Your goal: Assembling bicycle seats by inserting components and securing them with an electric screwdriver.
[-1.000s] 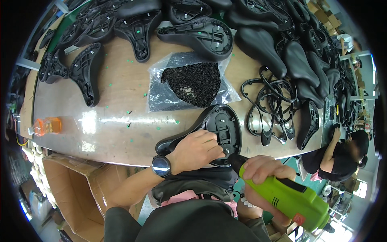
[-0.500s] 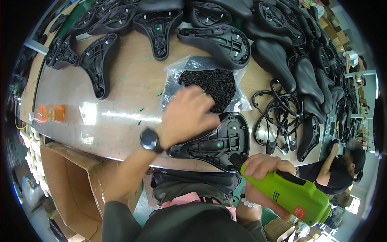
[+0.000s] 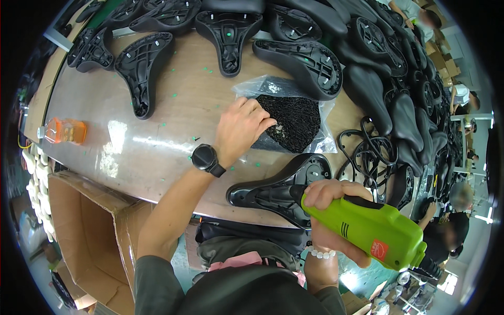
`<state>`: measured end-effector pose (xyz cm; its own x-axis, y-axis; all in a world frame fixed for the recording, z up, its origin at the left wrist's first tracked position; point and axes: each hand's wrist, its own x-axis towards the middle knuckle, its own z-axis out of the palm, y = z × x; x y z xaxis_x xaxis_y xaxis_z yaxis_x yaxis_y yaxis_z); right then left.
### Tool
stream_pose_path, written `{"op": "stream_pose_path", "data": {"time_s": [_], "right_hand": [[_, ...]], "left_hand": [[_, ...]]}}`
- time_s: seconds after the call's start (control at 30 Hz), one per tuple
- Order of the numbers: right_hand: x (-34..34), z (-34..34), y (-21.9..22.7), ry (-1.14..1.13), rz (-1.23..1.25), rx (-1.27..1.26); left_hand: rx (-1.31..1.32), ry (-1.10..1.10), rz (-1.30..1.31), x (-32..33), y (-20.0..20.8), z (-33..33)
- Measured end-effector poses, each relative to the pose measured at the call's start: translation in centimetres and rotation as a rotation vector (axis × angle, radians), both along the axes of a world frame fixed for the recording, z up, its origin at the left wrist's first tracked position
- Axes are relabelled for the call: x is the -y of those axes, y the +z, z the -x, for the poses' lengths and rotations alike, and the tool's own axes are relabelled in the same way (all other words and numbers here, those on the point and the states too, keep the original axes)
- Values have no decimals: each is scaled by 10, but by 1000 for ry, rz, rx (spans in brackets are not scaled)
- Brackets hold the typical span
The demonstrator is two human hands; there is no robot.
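Observation:
My right hand (image 3: 326, 193) is wrapped round a bright green electric screwdriver (image 3: 378, 226). Its black nose lies over an upturned black bicycle saddle (image 3: 270, 193) at the table's near edge. Beyond the saddle lies a clear plastic bag (image 3: 327, 111), opened flat, with a heap of small black screws (image 3: 294, 123) on it. My left hand (image 3: 241, 126) is at the heap's left side, fingers curled and drawn together. Whatever those fingertips may hold cannot be made out. A dark watch (image 3: 205, 156) sits on the left wrist.
Black frame-like rings (image 3: 370, 152) lie right of the bag. Many saddles (image 3: 231, 37) crowd the far and right sides. An orange bottle (image 3: 65, 130) lies at left, an open cardboard box (image 3: 84, 231) stands below the table's edge. Small green bits dot the tabletop. People work at right.
My left hand, blurred before over the gap between bag and saddle, is now at the screws' left edge with fingers curled. The screwdriver stays in my right hand. The whole view has shifted slightly.

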<state>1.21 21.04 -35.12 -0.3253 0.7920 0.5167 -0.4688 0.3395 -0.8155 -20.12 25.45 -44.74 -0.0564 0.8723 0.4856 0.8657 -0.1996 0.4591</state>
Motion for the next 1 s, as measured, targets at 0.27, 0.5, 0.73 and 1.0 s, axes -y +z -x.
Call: {"op": "stream_pose_path", "data": {"time_s": [0.27, 0.5, 0.73, 1.0], "right_hand": [[5, 13, 17, 21, 230, 20], [4, 22, 18, -209, 440, 383], [9, 10, 20, 14, 166, 54], [23, -4, 36, -74, -157, -150]], "left_hand": [[427, -121, 66, 87, 18, -45], [262, -155, -59, 109, 11, -60], [262, -100, -28, 113, 9, -63], [1969, 28, 475, 123, 38, -74]]}}
